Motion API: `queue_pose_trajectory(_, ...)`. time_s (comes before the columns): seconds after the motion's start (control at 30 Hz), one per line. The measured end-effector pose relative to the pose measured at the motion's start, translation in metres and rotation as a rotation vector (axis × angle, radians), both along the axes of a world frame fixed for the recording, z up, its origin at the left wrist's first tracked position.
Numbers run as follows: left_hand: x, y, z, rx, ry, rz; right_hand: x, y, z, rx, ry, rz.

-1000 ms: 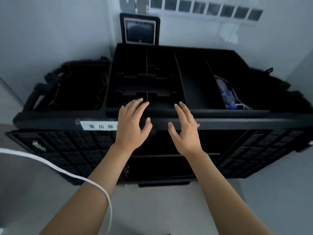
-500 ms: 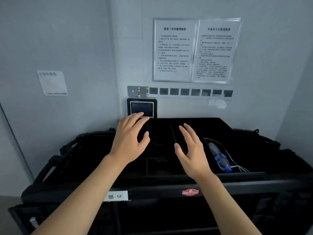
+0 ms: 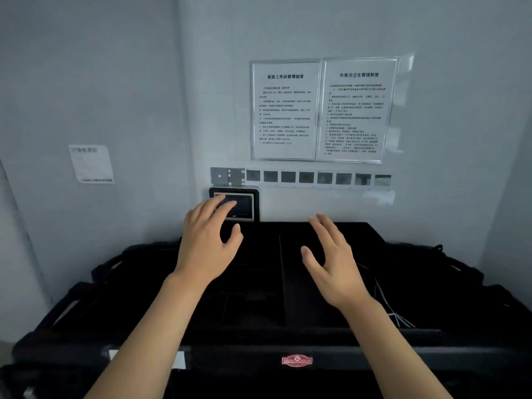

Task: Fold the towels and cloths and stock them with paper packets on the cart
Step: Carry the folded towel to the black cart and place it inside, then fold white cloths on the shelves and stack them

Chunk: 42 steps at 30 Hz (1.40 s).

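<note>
A black housekeeping cart [image 3: 403, 349] stands against the wall in front of me, its top tray split into dark compartments. My left hand [image 3: 205, 243] hovers over the tray's left side with fingers spread and holds nothing. Over the middle of the tray, my right hand [image 3: 331, 263] is also held out with fingers straight and apart, empty. No towels, cloths or paper packets are in view.
A small screen [image 3: 244, 204] is mounted on the wall behind the cart, below a row of dark tiles and two framed notices [image 3: 322, 110]. Thin white cords [image 3: 394, 312] lie in the tray's right compartment. Black bags hang at both ends of the cart.
My view has tilted up from the cart's front to the wall. Both hands stayed spread and empty, now further over the tray's back.
</note>
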<state>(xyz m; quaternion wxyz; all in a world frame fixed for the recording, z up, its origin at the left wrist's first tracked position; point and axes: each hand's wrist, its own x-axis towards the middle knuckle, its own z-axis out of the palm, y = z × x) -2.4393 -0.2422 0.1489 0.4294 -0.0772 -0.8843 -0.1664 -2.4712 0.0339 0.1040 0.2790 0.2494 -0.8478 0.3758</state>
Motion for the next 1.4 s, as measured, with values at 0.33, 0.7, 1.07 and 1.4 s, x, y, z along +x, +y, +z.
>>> queue_pose_trajectory(0.33,0.073,-0.009,-0.03,-0.016,-0.117,0.287,-0.011,-0.041,-0.031,-0.126,-0.083,0.28)
queue_pose_trajectory(0.7,0.213,-0.046,-0.017,-0.015,-0.147,0.555,0.069,-0.146,-0.032,-0.14,-0.141,0.604)
queue_pose_trajectory(1.07,0.444,-0.091,-0.003,-0.005,-0.093,0.81,0.243,-0.238,-0.013,-0.112,-0.105,0.843)
queue_pose_trajectory(1.4,0.708,-0.111,-0.01,0.064,-0.003,1.075,0.476,-0.33,-0.008,-0.05,-0.046,1.15)
